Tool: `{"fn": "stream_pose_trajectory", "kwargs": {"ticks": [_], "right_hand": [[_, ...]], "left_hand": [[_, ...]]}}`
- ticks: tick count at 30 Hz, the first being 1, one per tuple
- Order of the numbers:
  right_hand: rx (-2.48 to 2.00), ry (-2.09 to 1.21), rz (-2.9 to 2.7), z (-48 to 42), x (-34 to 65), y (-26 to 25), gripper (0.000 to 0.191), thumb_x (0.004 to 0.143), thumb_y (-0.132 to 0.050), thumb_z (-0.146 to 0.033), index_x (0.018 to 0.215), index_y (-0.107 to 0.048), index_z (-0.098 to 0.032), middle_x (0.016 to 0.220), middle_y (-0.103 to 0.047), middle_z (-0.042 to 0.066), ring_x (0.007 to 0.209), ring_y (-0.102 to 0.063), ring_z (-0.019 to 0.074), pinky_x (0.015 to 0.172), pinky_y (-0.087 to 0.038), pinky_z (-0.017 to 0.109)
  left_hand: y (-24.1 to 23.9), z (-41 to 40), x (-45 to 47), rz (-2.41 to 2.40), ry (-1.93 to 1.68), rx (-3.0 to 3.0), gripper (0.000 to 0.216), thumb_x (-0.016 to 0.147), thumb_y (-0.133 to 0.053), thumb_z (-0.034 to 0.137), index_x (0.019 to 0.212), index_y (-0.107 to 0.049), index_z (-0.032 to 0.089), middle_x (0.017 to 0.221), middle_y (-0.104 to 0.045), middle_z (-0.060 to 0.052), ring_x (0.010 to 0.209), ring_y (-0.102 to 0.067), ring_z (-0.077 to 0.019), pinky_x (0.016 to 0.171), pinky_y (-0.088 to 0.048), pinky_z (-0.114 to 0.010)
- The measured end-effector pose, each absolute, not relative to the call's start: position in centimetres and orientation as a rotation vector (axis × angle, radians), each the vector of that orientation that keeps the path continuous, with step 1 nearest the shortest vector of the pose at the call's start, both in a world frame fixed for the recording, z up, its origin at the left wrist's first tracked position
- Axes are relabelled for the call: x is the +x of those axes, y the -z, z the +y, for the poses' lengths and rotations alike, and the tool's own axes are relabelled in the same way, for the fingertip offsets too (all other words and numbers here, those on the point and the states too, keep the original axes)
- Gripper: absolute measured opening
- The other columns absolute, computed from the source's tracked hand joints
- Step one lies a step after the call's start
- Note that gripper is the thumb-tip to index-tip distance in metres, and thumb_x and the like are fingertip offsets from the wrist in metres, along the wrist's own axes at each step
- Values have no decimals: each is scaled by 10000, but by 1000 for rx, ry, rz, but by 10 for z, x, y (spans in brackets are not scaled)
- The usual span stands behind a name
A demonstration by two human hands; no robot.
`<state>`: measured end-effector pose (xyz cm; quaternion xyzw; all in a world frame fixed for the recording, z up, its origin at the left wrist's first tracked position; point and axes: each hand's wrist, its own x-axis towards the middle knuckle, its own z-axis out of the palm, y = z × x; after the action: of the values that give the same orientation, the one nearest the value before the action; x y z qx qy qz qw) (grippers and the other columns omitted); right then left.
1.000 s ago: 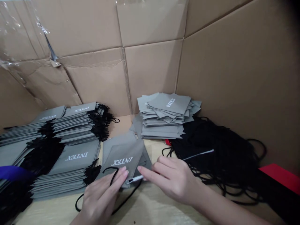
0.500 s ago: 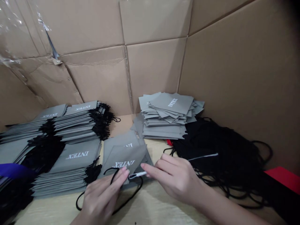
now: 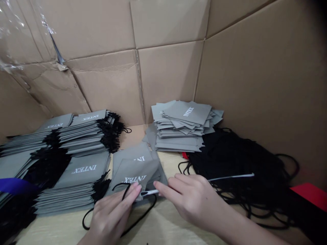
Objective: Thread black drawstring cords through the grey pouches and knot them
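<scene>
Between the thumb and fingers of my left hand [image 3: 114, 211] is the edge of a grey pouch [image 3: 143, 168] printed INTEX. A black cord [image 3: 143, 219] loops around and below that hand. My right hand [image 3: 191, 195] is closed on a thin metal threading tool [image 3: 230, 177]; its looped end sits by the pouch's edge at my left fingertips, and its hooked shaft sticks out to the right. Whether the cord runs through the tool's loop I cannot tell. More grey pouches [image 3: 125, 151] lie flat under the held one.
Stacks of corded pouches [image 3: 84, 166] stand at the left. A pile of pouches without visible cords [image 3: 178, 143] is at the back. A heap of black cords [image 3: 237, 160] lies at the right, near a red piece [image 3: 309, 194]. Cardboard walls [image 3: 168, 71] enclose the table [image 3: 168, 228].
My right hand has shifted slightly right and down, and more of the tool's shaft shows past it. The tool's looped end looks narrower. My left hand has hardly moved.
</scene>
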<state>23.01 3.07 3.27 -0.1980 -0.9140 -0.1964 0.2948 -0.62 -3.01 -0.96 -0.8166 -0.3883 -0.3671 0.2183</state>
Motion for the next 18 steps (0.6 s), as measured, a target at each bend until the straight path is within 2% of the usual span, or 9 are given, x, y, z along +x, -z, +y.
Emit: {"fn": "stream_pose_trajectory", "kwargs": {"ticks": [7,12,14,18], "right_hand": [[-580,485,-2494,22,223,-22,185,866,-483,-164,1012,-597,-171,635,-563,-11,553,-478,144,468,-252,285],[-585,355,-2497,29,227,-34,267,898,-455,-324,1074,-581,-167,697,-588,12,608,-517,146,515,-322,271],[-591,366,-2508,35,232,-40,233,891,-453,-337,982,-612,-193,650,-576,-2,555,-495,139,496,-292,270],[-554,507,-2511,40,235,-39,217,874,-453,-203,697,-579,-196,541,-524,-22,453,-431,126,466,-219,285]], "left_hand": [[16,-27,-3,-1074,944,-2360,414,856,-457,47,1260,-487,130,1024,-695,-106,919,-653,-144,766,-525,-201],[14,-26,-3,-1082,1021,-2336,341,866,-460,76,1192,-540,133,899,-721,-74,755,-670,-120,683,-523,-182],[14,-25,-2,-1117,1036,-2340,319,865,-469,88,1170,-553,134,877,-723,-70,696,-668,-117,647,-519,-181],[14,-21,4,-1241,994,-2339,258,878,-466,142,1105,-587,159,820,-722,-56,657,-673,-132,617,-522,-202]]}}
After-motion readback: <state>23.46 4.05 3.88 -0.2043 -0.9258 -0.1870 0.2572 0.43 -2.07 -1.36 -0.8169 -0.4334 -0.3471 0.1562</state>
